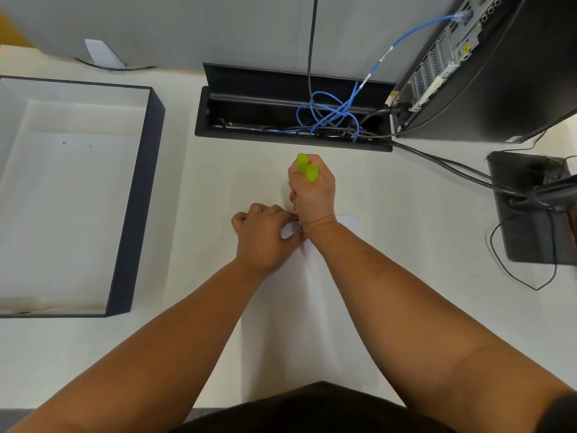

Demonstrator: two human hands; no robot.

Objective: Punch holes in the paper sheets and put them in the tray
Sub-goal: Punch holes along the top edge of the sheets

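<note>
Gripping the green hole punch (307, 170), my right hand (313, 195) has its fingers curled tight round it at the paper sheet's (299, 307) twelve o'clock edge. My left hand (263, 237) pinches that edge. At nine o'clock sits the tray (137, 195).

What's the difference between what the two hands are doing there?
The right hand is wrapped round a green punch, gripping it at the far edge of the paper sheet; the left hand holds no tool and pinches the sheet's edge. The right hand reaches farther from the body; the left sits nearer and to the left. Both have curled fingers and meet at the same edge of the sheet.
</note>
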